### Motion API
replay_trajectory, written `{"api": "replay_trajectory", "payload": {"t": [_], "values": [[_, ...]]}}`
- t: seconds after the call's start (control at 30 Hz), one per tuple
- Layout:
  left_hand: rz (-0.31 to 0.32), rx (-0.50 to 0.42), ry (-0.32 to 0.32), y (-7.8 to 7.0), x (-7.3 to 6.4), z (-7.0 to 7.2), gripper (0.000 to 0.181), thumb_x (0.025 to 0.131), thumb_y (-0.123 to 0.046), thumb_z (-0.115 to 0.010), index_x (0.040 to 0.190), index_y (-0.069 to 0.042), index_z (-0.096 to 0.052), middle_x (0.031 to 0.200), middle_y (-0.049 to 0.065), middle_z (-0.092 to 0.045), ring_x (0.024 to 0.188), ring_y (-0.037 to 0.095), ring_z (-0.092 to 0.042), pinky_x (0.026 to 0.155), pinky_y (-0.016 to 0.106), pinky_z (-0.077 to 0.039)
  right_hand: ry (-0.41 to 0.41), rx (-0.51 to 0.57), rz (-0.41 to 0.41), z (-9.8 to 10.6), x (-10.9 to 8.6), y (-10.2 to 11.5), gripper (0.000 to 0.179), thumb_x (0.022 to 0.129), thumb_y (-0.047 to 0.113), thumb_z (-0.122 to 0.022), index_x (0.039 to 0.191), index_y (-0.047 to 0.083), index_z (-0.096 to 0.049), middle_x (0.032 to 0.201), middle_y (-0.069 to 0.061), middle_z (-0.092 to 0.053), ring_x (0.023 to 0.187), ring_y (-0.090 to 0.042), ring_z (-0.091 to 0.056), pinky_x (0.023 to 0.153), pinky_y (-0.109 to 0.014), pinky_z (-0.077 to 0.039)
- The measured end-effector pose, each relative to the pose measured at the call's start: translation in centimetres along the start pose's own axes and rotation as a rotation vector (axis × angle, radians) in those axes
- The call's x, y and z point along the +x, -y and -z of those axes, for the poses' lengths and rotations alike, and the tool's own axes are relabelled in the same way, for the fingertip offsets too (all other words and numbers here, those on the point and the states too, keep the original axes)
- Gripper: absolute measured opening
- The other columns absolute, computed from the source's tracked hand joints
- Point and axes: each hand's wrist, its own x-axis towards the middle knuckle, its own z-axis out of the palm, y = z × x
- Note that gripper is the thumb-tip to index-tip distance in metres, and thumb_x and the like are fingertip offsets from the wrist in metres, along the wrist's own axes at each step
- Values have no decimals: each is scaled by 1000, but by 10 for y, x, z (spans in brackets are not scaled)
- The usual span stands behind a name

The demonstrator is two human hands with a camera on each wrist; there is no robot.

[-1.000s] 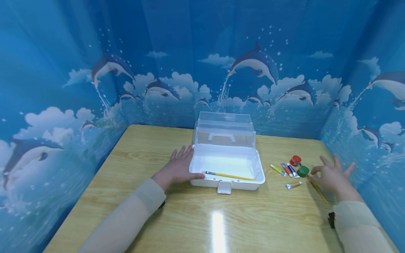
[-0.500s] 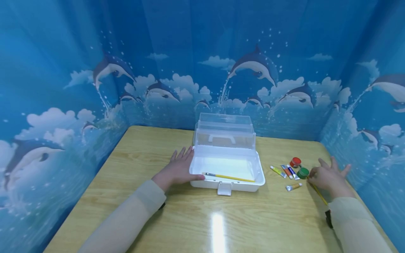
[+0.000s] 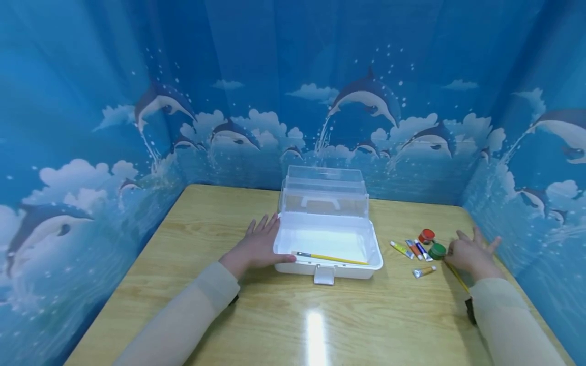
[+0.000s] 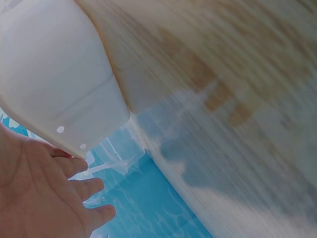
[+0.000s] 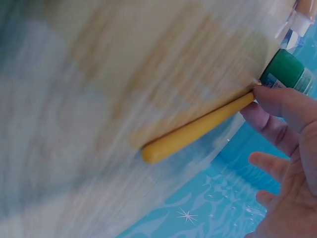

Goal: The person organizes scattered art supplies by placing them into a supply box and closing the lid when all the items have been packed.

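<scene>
My left hand (image 3: 257, 248) rests on the left end of a white plastic box (image 3: 293, 267), fingers spread along its side and thumb over the front rim. The left wrist view shows the fingers (image 4: 86, 187) extended at the box's rim. A paintbrush (image 3: 340, 259) with a yellow handle lies inside the box along the front. At the right, my right hand (image 3: 471, 257) pinches a second yellow paintbrush (image 5: 198, 131) between thumb and forefinger. Its handle end lies along the tabletop; the bristle end is hidden. Just beyond the fingertips is a green paint jar (image 5: 286, 68).
The box's clear lid (image 3: 324, 195) stands raised at the back. A red paint jar (image 3: 427, 236) sits behind the green one. Yellow (image 3: 402, 249), orange (image 3: 414, 249) and blue (image 3: 423, 250) paint tubes lie nearby, with an ochre tube (image 3: 424, 272) in front. Dolphin-printed curtains border the table.
My right hand has come down and slightly left onto the paintbrush; thumb and forefinger now pinch it. My left hand stays at the box.
</scene>
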Motion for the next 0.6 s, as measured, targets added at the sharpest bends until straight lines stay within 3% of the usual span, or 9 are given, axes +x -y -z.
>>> {"api": "replay_trajectory", "payload": {"t": [0.2, 0.43, 0.6], "values": [[7, -16, -3, 1, 1, -2, 124, 78, -88, -49, 160, -8, -3, 167, 6, 4, 153, 31, 6, 121, 53, 6, 19, -13, -12, -1, 3, -3, 26, 85, 28, -74, 93, 4, -75, 146, -45, -25, 137, -65, 17, 86, -81, 27], [-6, -15, 5, 1, 0, 0, 125, 77, -89, -46, 160, -7, -2, 167, 6, 5, 153, 31, 6, 121, 54, 6, 25, -8, -24, 1, 2, -3, 46, 85, 32, -74, 109, -7, -71, 147, -44, -24, 137, -64, 16, 88, -81, 27], [-4, -19, 6, -1, -2, 2, 123, 79, -87, -49, 160, -7, -3, 167, 7, 4, 153, 32, 5, 121, 54, 6, 8, 12, -25, 7, 1, -3, 35, 83, 32, -75, 97, 0, -74, 147, -44, -21, 135, -65, 19, 85, -77, 33]]}}
